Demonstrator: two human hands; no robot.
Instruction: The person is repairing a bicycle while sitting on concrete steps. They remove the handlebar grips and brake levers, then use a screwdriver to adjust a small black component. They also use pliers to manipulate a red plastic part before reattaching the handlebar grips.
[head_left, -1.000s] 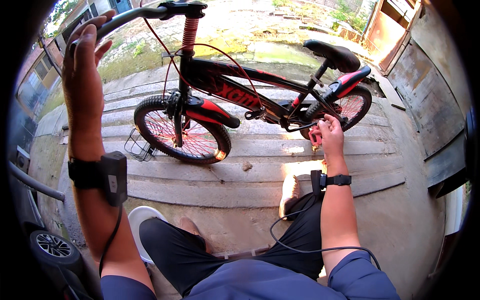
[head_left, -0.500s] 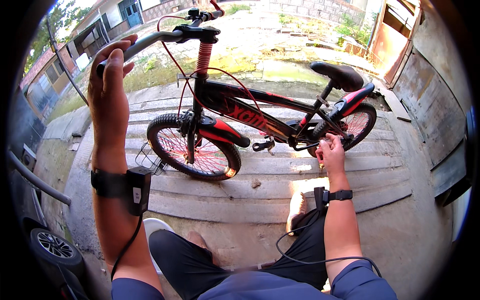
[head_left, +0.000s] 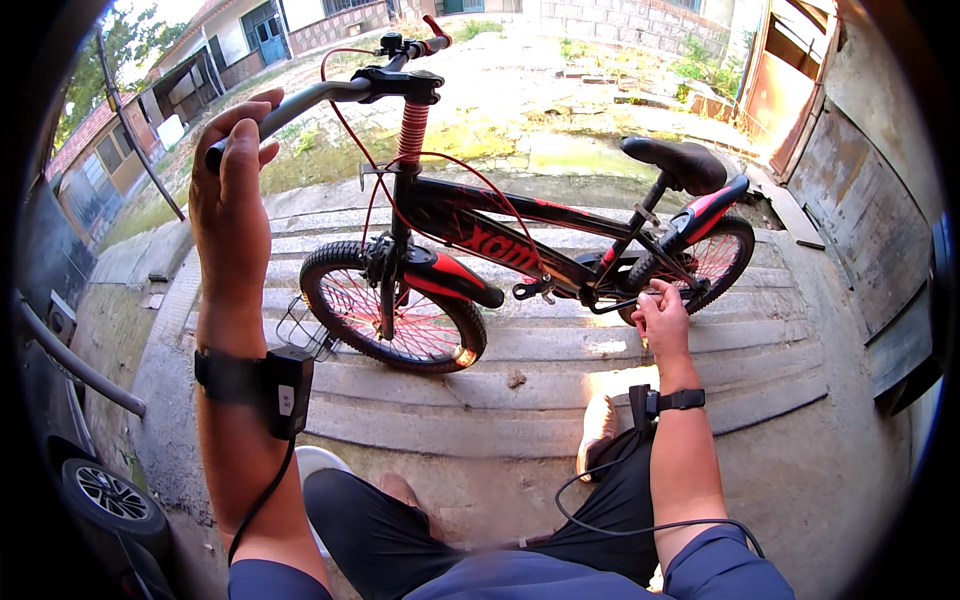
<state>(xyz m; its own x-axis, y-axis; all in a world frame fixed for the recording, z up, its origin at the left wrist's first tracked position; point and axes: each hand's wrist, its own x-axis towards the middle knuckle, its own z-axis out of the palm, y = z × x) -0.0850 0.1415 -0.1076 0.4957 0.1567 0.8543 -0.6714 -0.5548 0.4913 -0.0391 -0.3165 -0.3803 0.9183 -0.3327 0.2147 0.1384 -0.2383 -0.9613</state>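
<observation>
A black and red bicycle (head_left: 500,243) stands side-on in front of me, its front wheel (head_left: 393,307) to the left. My left hand (head_left: 232,185) is raised at the near end of the grey handlebar (head_left: 310,97), with thumb and fingers around the bar. Low at the right, my right hand (head_left: 662,318) has its fingers closed at the outer end of the near crank arm (head_left: 612,306). The fingers mostly hide the pedal there. On the bicycle's other side the far pedal (head_left: 531,289) shows. The black saddle (head_left: 677,163) is above the rear wheel (head_left: 715,258).
Ridged concrete (head_left: 540,390) lies under the bicycle. Close by at lower left is a car wheel (head_left: 113,493). A metal panel (head_left: 860,200) leans along the right side. Black cables (head_left: 640,530) run from the bands on my wrists. A white rounded object (head_left: 318,462) sits beside my leg.
The bicycle and my left hand appear slightly farther right and lower in view. My right hand has shifted slightly at the crank's end. Both hands keep their places on the bicycle.
</observation>
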